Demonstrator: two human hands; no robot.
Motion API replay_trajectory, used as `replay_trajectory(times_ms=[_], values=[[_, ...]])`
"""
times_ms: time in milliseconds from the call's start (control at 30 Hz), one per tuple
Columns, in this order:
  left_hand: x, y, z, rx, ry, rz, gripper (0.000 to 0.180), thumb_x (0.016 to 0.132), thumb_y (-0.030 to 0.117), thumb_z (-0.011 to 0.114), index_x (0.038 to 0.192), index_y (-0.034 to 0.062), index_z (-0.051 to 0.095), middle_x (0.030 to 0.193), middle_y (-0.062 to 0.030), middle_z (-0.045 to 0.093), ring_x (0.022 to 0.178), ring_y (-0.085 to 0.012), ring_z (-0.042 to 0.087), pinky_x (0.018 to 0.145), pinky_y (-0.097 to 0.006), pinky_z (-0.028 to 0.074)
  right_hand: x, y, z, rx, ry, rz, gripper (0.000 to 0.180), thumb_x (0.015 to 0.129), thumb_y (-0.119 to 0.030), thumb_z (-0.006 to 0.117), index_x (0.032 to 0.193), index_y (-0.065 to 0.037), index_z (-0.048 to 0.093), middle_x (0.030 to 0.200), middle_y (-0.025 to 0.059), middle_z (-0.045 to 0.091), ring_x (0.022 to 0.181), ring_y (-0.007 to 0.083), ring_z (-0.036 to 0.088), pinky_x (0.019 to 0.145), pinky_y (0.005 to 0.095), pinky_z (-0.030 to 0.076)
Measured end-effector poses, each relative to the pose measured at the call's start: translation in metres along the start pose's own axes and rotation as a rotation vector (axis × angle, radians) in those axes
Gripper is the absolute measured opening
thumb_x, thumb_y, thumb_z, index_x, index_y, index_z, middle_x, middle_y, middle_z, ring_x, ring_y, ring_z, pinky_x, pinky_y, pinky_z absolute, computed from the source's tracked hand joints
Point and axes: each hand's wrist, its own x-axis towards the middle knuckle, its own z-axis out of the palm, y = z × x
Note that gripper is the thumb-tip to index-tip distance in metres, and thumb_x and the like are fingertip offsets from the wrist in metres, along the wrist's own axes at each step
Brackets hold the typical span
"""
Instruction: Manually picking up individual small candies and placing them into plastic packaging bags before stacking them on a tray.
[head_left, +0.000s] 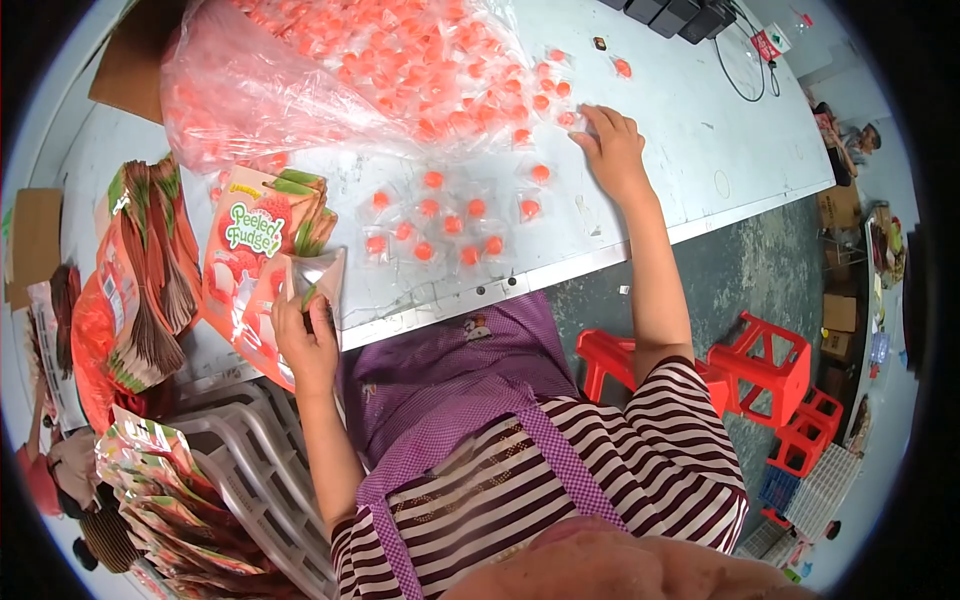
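Note:
My left hand is closed on the edge of a printed pouch at the table's front edge, and the pouch's mouth gapes toward the candies. Beside it stand more red and green candy pouches, overlapping one another. Over the table, my right hand has its thumb and forefinger apart, with the fingertips beside a clear-wrapped orange-red candy. Between my hands lies a loose group of the same wrapped candies. A large clear plastic bag spills a heap of wrapped candies behind them.
Bundled flat pouches stand at the table's left. More pouches fill the lower left, next to a grey plastic crate. Red stools stand on the floor to the right. Black devices and a cable lie at the far edge.

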Motion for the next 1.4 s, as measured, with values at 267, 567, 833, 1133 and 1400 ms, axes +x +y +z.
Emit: replay_trajectory(times_ms=[267, 567, 833, 1133, 1400], values=[[-0.001, -0.001, -0.001, 0.03, 0.02, 0.036, 0.015, 0.085, 0.014, 0.058, 0.088, -0.0004, 0.056, 0.087, -0.02, 0.054, 0.089, -0.0386, 0.051, 0.079, -0.043, 0.041, -0.042, -0.023, -0.014, 0.083, 0.038, 0.006, 0.039, 0.078, -0.022, 0.066, 0.111, -0.004, 0.056, 0.109, 0.0156, 0.052, 0.099, 0.0299, 0.046, 0.088, 0.0371, 0.037], [0.0, -0.002, 0.0, 0.037, 0.024, 0.051, 0.015, 0.085, 0.014, 0.058, 0.088, -0.0002, 0.056, 0.086, -0.0192, 0.054, 0.089, -0.0376, 0.051, 0.079, -0.042, 0.041, -0.033, -0.052, -0.024, 0.106, 0.12, -0.187, 0.044, 0.074, -0.031, 0.068, 0.112, -0.011, 0.057, 0.114, 0.0125, 0.049, 0.108, 0.0283, 0.042, 0.093, 0.0381, 0.03], [0.002, 0.001, 0.0, 0.023, 0.028, 0.074, 0.014, 0.085, 0.011, 0.057, 0.09, -0.001, 0.055, 0.084, -0.0169, 0.053, 0.083, -0.034, 0.051, 0.075, -0.039, 0.042, -0.02, -0.057, -0.011, 0.148, -0.121, -0.205, 0.044, 0.076, -0.032, 0.066, 0.115, -0.014, 0.057, 0.117, 0.0101, 0.05, 0.111, 0.0276, 0.041, 0.095, 0.0394, 0.029], [0.0, 0.002, -0.002, 0.027, 0.022, 0.063, 0.014, 0.084, 0.011, 0.058, 0.089, -0.001, 0.055, 0.083, -0.0176, 0.053, 0.086, -0.0365, 0.051, 0.077, -0.042, 0.041, -0.053, -0.073, -0.009, 0.208, -0.082, -0.193, 0.046, 0.077, -0.026, 0.063, 0.119, -0.012, 0.052, 0.128, 0.0125, 0.045, 0.112, 0.0296, 0.04, 0.097, 0.0397, 0.029], [-0.001, 0.001, -0.002, 0.017, 0.011, 0.031, 0.013, 0.084, 0.012, 0.058, 0.088, -0.0009, 0.056, 0.088, -0.0197, 0.055, 0.087, -0.0368, 0.051, 0.078, -0.042, 0.041, -0.025, -0.079, -0.007, 0.168, 0.112, -0.125, 0.045, 0.081, -0.03, 0.061, 0.118, -0.005, 0.053, 0.124, 0.0151, 0.049, 0.114, 0.0314, 0.041, 0.097, 0.0416, 0.029]])
